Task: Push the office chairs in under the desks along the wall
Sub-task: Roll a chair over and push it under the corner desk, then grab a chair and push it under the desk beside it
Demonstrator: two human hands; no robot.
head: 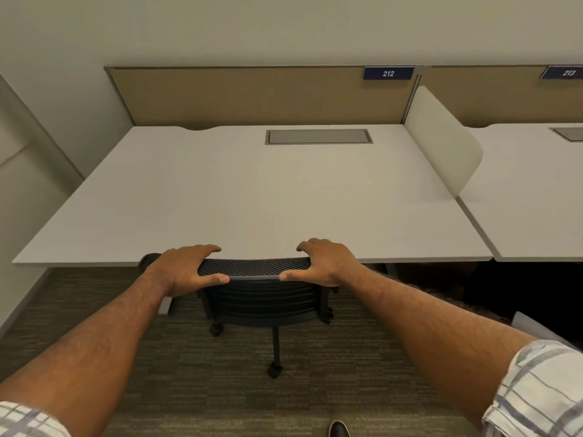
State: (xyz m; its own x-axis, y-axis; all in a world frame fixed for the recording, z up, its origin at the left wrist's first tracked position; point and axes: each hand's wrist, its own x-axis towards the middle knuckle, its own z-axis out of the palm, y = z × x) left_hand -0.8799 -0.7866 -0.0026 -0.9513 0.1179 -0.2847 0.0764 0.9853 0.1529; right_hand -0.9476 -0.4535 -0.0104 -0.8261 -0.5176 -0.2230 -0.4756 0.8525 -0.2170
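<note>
While both hands grip the chair back, the biggest thing past the fingertips is the white desk (252, 190), running wide to either side of them. Behind it stands a tan panel (252, 96) with a blue tag (388, 73) reading 212. Off beyond the right fingers a white divider (441, 143) splits it from the next desk (536, 190), tagged 213. Below the wrists is striped grey carpet (157, 357).

So the chair (258, 298): black, mesh top, seat already tucked under the desk edge, back rail sitting right at that edge, casters showing underneath the thumbs.

Left hand (186, 268) is wrapped over the top rail, fingers curled across the front, thumb along the near side. Right hand (325, 263) does the same just across a bare stretch of mesh. Plaid sleeves are rolled up on both arms.
</note>
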